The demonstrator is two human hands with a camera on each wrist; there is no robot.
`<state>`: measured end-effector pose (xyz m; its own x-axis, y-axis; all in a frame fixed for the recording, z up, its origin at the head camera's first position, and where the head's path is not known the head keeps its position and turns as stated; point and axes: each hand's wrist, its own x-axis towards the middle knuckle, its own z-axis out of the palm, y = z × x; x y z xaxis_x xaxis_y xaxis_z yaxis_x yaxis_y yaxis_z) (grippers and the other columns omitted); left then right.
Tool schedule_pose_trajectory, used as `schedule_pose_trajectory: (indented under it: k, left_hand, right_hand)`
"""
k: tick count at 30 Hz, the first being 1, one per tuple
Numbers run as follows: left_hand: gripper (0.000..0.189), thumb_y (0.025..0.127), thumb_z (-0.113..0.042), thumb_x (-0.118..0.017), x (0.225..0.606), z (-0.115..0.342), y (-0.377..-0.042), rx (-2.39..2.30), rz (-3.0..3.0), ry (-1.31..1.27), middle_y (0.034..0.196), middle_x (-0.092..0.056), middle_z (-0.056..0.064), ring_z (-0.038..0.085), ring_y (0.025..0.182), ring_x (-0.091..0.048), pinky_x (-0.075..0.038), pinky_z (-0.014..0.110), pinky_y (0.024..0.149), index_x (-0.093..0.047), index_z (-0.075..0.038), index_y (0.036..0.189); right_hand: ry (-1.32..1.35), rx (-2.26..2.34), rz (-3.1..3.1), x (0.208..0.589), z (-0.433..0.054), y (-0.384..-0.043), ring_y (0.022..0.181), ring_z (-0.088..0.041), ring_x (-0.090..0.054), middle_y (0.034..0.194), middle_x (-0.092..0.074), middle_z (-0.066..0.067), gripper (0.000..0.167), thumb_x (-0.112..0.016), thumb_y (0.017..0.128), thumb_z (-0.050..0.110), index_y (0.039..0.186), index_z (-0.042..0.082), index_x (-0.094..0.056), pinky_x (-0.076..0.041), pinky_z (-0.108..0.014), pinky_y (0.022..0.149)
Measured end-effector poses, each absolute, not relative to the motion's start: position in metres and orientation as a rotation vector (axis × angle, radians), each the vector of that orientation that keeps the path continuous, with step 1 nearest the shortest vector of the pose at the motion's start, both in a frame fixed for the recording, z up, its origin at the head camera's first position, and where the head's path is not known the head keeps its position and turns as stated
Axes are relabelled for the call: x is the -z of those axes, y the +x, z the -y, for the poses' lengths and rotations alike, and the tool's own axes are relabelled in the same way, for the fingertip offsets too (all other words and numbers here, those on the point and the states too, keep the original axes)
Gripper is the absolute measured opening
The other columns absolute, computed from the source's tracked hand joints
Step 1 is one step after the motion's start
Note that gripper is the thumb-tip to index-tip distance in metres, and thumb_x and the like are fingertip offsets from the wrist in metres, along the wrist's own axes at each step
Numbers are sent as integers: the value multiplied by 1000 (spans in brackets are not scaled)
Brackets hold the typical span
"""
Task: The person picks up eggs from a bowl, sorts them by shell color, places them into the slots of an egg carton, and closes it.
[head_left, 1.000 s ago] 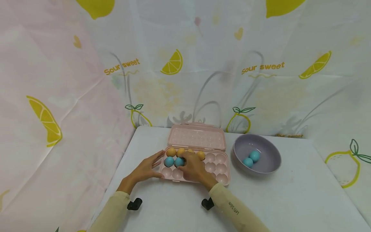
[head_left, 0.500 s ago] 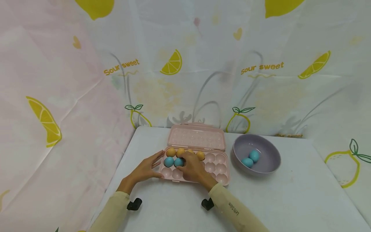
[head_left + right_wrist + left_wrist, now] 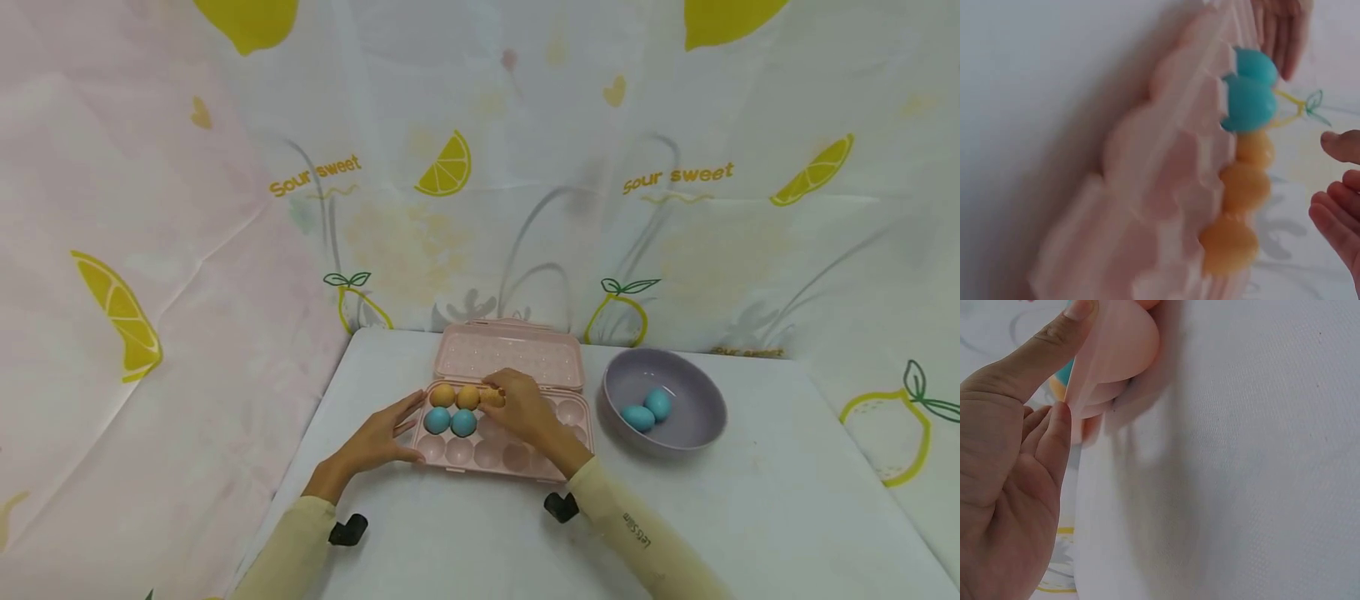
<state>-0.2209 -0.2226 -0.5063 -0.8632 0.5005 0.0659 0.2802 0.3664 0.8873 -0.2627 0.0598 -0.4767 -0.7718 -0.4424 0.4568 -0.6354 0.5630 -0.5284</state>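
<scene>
A pink egg carton (image 3: 460, 452) lies with its lid (image 3: 517, 348) folded back. Yellow eggs (image 3: 468, 397) sit along its back row, and two blue eggs (image 3: 463, 422) fill the left cups of the middle row. My left hand (image 3: 375, 435) spans the carton's left end; in the left wrist view its thumb and fingertips touch the rim (image 3: 1088, 369). Over the carton, right of the blue eggs, is my right hand (image 3: 522, 410), covering part of the back row. Its thumb and fingers stand apart with nothing between them in the right wrist view (image 3: 1341, 181).
To the right of the carton stands a purple bowl (image 3: 693, 408) holding two blue eggs (image 3: 657, 404). A white cloth (image 3: 450, 533) covers the table. Lemon-printed fabric (image 3: 525, 233) hangs behind and at the sides.
My right hand has let go of the second blue egg, which sits in its cup, and has moved back and right. The front egg in the bowl has turned slightly. The left hand stays put.
</scene>
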Motion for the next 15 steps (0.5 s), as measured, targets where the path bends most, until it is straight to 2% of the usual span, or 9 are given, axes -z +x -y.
schedule_pose_trajectory:
  k: [3,6,10,15]
  left_hand:
    - [107,69,-7,-87,504,223,-220,-1502,-2406,700,155,-26,24,42,139,-32,-40,46,106,-21,5,152]
    - [106,70,-6,-87,504,223,-219,-1500,-2400,692,156,-25,22,40,139,-31,-39,46,106,-20,4,152]
    - [106,70,-6,-87,504,223,-220,-1500,-2406,700,156,-25,23,41,139,-31,-39,48,106,-21,5,152]
    - [106,69,-7,-88,505,223,-220,-1487,-2424,685,156,-26,22,39,140,-31,-40,47,106,-22,4,152]
  right_hand:
    - [907,-984,2438,466,-78,-270,84,-29,-67,97,-69,-13,35,-83,73,2,104,-4,-69,-60,-36,71]
    - [902,-933,2394,456,-101,-277,84,-29,-67,94,-68,-15,33,-83,73,0,102,-5,-69,-61,-36,70]
    - [836,-818,2381,451,-136,-286,80,-29,-67,90,-68,-16,29,-81,72,-2,99,-5,-69,-61,-35,67]
    - [703,-694,2429,450,-180,-293,76,-33,-67,85,-69,-19,27,-80,70,-4,95,-7,-69,-60,-42,65]
